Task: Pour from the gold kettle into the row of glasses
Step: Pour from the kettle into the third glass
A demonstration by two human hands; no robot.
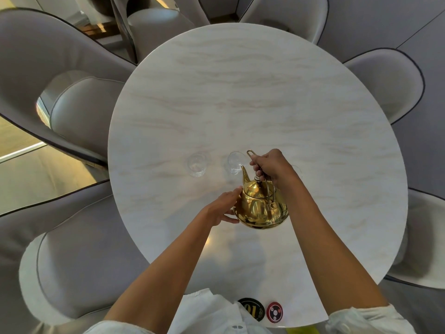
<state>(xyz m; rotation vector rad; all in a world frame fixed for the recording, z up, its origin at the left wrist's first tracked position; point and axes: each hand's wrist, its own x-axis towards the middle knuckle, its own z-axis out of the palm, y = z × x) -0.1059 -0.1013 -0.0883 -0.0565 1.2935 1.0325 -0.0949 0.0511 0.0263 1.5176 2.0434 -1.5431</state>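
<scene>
Shiny gold kettle (261, 206), clear glasses (197, 164), pale marble table (240, 92) with beige veins, grey chairs (60, 75).

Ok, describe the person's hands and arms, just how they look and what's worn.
Both hands, left hand and right hand, are bare: no gloves, rings, or watch visible. The forearms are uncovered; loose white sleeves, pushed up, bunch near the elbows at the picture's bottom edge.

Open bench ahead, glasses close in front.
Beyond my kettle (261, 206), two glasses (197, 165) (234, 162) block the near path; the far bench (240, 92) lies bare; chairs (72, 112) ring it.
</scene>
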